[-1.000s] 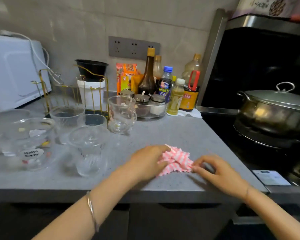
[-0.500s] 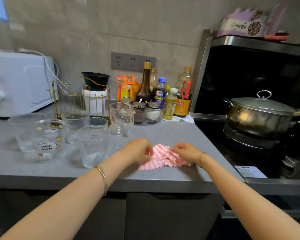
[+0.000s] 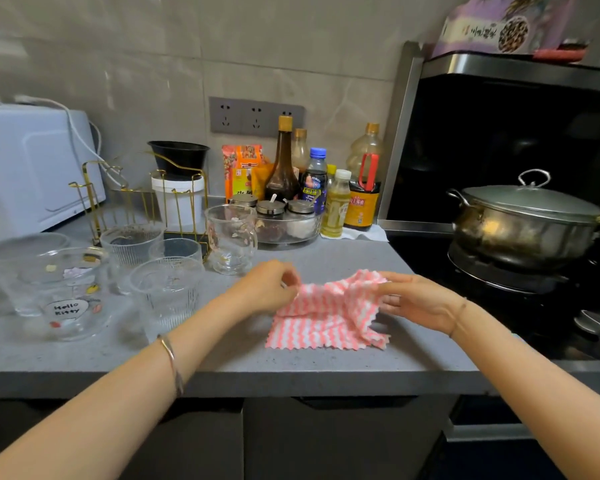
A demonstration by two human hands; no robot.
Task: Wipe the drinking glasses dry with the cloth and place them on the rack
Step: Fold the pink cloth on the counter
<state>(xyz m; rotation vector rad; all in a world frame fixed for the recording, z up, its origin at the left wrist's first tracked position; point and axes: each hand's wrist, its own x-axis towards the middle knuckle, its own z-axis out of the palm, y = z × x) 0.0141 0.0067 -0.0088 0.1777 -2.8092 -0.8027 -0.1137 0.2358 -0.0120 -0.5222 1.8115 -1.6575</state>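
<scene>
Left hand point(image 3: 267, 289) and right hand point(image 3: 420, 303) both pinch the cloth point(image 3: 326, 317), spread between them. Glasses point(image 3: 167, 289) crowd just left of my left wrist, rack point(image 3: 136, 190) beyond them. Risk: a careless reach knocks one over.

Open counter point(image 3: 343, 258) stretches between cloth point(image 3: 326, 317) and condiment tray point(image 3: 288, 235) — glasses point(image 3: 168, 289) crowd the front of the rack point(image 3: 139, 195).

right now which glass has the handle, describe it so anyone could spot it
On the grey counter, find the gold wire rack toward the back. Just right of it, in front of the tray of condiment jars, stands a clear glass mug. It alone shows a side handle and smooth, rounded walls; the ribbed tumblers to its left show none.
</scene>
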